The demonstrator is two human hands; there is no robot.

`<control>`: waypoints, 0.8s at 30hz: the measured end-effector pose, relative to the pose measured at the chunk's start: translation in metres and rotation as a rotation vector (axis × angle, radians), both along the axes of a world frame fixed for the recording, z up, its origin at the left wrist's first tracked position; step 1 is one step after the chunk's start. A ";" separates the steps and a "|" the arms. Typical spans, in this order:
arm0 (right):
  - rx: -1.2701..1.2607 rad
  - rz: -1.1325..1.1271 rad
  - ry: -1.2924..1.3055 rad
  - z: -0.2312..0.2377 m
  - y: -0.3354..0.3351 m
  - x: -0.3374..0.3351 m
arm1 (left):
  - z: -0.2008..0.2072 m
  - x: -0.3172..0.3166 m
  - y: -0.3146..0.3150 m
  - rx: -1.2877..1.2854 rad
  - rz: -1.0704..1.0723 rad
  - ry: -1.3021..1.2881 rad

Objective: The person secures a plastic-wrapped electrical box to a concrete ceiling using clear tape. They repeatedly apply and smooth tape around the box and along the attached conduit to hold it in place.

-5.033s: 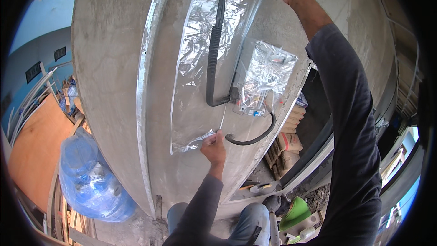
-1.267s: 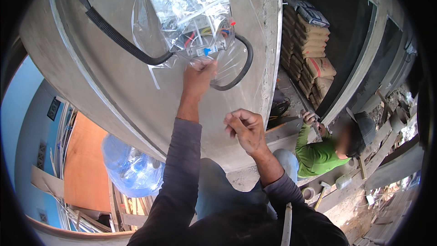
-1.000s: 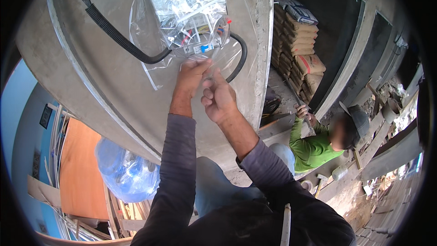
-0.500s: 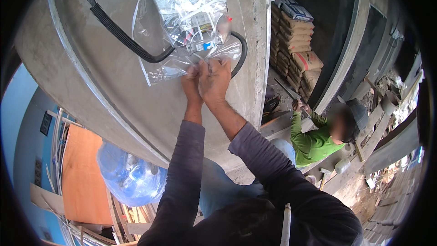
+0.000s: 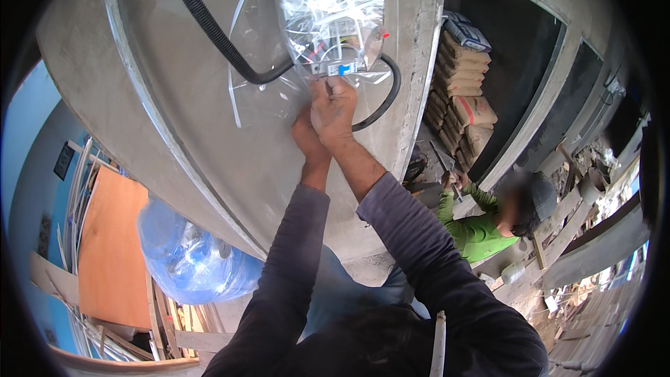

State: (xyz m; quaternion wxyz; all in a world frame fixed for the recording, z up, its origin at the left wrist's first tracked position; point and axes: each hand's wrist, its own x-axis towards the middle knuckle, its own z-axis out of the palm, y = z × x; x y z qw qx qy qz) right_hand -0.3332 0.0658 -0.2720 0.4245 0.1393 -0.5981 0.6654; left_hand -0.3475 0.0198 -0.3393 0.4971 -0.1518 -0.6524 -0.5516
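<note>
An electrical box hangs on the grey wall under a clear plastic bag. At its lower end sit a breaker with a blue switch and some coloured wires. My right hand is closed right below the breaker, its fingers pinching the gathered bottom of the bag. Lower and partly behind it, my left hand is closed too; its fingertips are hidden, so what they grip does not show. A black corrugated conduit enters the box from the left, and a black cable loops down on the right.
At right, a person in a green shirt holds a long thin tool near a doorway. Stacked sacks stand inside it. Down left are a blue plastic-wrapped bundle, an orange board and loose strips. Planks and rubble lie far right.
The view has shifted, putting the box higher and further right. My right hand has moved up close under the breaker, while my left hand now sits lower behind it. The bag's lower part looks more gathered.
</note>
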 end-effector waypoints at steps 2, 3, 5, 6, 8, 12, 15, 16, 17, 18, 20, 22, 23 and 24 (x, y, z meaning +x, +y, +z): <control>0.123 -0.080 0.018 0.001 0.008 -0.001 | 0.008 0.012 -0.002 -0.179 0.202 -0.041; 0.186 -0.055 -0.004 0.003 0.014 0.001 | 0.012 0.019 -0.003 -0.266 0.297 -0.064; 0.339 -0.020 0.043 0.007 0.026 0.007 | 0.024 0.023 -0.002 -0.348 0.376 0.001; 0.408 -0.013 0.055 0.009 0.033 0.011 | 0.028 0.025 0.000 -0.394 0.414 0.036; 0.563 -0.003 0.084 0.013 0.043 0.020 | 0.035 0.022 0.002 -0.492 0.408 0.007; 0.694 0.045 0.142 0.022 0.053 0.024 | 0.030 0.000 0.014 -0.224 0.037 -0.120; 0.683 0.050 0.130 0.022 0.053 0.020 | 0.018 -0.022 0.022 -0.093 -0.048 -0.093; 0.669 0.032 0.131 0.019 0.051 0.020 | 0.015 -0.027 0.024 -0.110 -0.009 -0.043; 0.641 -0.018 0.150 0.018 0.048 0.017 | 0.014 -0.032 0.027 -0.128 0.030 0.006; 0.615 -0.075 0.156 0.017 0.043 0.014 | 0.014 -0.034 0.028 -0.147 0.067 0.054; 0.584 -0.143 0.157 0.014 0.038 0.011 | 0.017 -0.032 0.027 -0.183 0.120 0.148; 0.565 -0.168 0.158 0.013 0.037 0.008 | 0.026 -0.027 0.018 -0.220 0.148 0.244; 0.547 -0.165 0.169 0.012 0.038 0.007 | 0.029 -0.020 0.011 -0.289 0.108 0.203; 0.526 -0.166 0.188 0.012 0.040 0.006 | 0.031 -0.014 0.002 -0.358 0.066 0.163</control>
